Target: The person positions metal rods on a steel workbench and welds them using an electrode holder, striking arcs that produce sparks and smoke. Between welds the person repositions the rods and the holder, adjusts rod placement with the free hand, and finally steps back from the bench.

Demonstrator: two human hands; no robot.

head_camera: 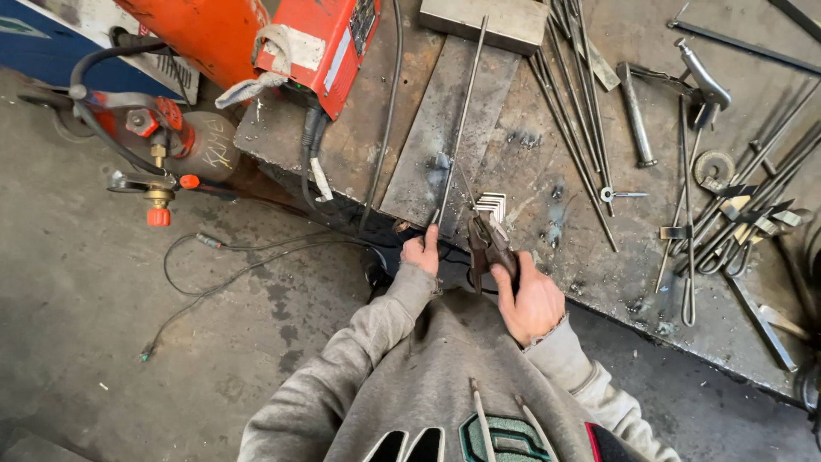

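From the head camera, your left hand (422, 254) is closed around the near end of a long thin steel rod (460, 124), which runs away from you across the flat steel plate (432, 137) on the desk (590, 257). Your right hand (532, 301) is wrapped tight around the handles of a pair of pliers (485, 242), whose nose points toward a small stack of bright bent metal pieces (493, 205) lying at the near edge of the desk, just right of the rod. Whether the nose touches them cannot be told.

To the far left on the desk sits an orange-red welding machine (321, 38), with black cables (329, 184) dropping off the edge. Left of it, over the concrete floor (94, 325), stands a gas cylinder with its regulator (158, 162).

To the right, a bundle of more thin rods (577, 111) lies across the desk, and farther right a scatter of clamps and hand tools (735, 222).
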